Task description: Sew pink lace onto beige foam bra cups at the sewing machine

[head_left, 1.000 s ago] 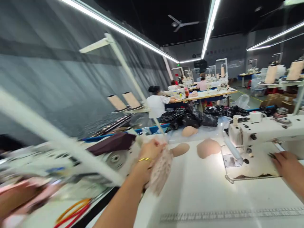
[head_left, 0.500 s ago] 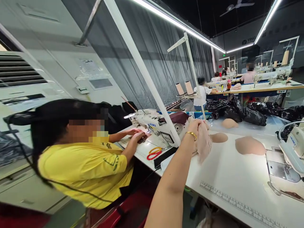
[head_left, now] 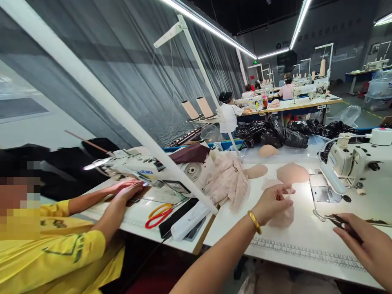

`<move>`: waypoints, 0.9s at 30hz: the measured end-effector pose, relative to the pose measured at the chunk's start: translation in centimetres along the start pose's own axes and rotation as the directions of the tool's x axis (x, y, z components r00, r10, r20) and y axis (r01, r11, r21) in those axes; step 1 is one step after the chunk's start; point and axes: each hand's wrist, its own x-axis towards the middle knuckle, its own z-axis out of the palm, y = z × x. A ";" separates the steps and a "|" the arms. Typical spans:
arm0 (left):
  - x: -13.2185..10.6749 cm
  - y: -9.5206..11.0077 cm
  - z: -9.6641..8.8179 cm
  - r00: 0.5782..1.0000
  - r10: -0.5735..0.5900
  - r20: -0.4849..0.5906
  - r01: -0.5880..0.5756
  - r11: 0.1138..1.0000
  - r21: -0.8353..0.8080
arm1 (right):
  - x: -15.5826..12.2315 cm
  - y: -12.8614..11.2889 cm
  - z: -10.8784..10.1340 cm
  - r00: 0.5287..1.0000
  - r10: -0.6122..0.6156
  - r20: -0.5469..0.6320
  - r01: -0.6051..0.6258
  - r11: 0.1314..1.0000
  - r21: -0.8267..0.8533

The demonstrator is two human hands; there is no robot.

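My left hand, with a gold bangle at the wrist, pinches a thin, sheer pale-pink piece of fabric above the white table. At the right, my right hand is closed on dark thread snips, their tips pointing left beside the sewing machine's needle plate. A heap of similar frilly pale-pink fabric lies left of my left hand. Just beyond that hand are a large beige moulded cup and a smaller beige cup.
A sewing machine stands at the right. A slanted white post crosses the left side. At the adjoining table a co-worker in a yellow shirt works at another machine, near red-and-yellow scissors. Black plastic bags lie behind.
The view has swung right. My left hand has moved from the fabric heap toward the sewing machine with a sheer piece in its fingers. My right hand has come into view holding snips.
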 end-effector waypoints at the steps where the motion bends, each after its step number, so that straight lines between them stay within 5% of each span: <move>1: -0.4 -1.1 1.1 0.998 -0.029 0.058 0.031 0.999 -0.032 | 0.5 -1.3 0.1 0.998 -0.056 -0.009 0.056 0.998 -0.020; 4: -1.0 -2.4 3.2 0.987 -0.056 0.149 0.070 0.993 -0.094 | 2.2 -3.9 0.8 0.983 -0.179 -0.035 0.170 0.969 -0.178; 8: -1.4 -1.7 4.1 0.983 -0.067 0.172 0.083 0.992 -0.090 | 3.3 -4.5 1.4 0.974 -0.224 -0.030 0.203 0.926 -0.318; 19: -1.3 -2.8 5.0 0.960 -0.117 0.254 0.151 0.982 -0.116 | 3.5 -4.8 2.7 0.966 -0.252 -0.064 0.228 0.938 -0.262; 22: -1.5 -1.7 3.3 0.925 -0.111 0.364 0.131 0.991 -0.030 | 2.1 -4.1 2.1 0.981 -0.189 -0.031 0.175 0.951 -0.255; 24: -2.0 0.3 0.4 0.917 -0.100 0.386 0.039 0.986 0.163 | 0.0 -1.8 1.2 0.996 -0.087 -0.001 0.083 0.961 -0.262; 26: -2.5 2.7 -3.3 0.985 0.072 0.154 -0.137 0.874 0.466 | -2.5 2.1 0.0 0.999 0.044 -0.019 -0.048 0.951 -0.307; 27: -2.7 3.8 -5.0 0.969 0.248 -0.010 -0.188 0.759 0.623 | -3.6 4.4 -0.6 0.994 0.070 -0.079 -0.092 0.942 -0.323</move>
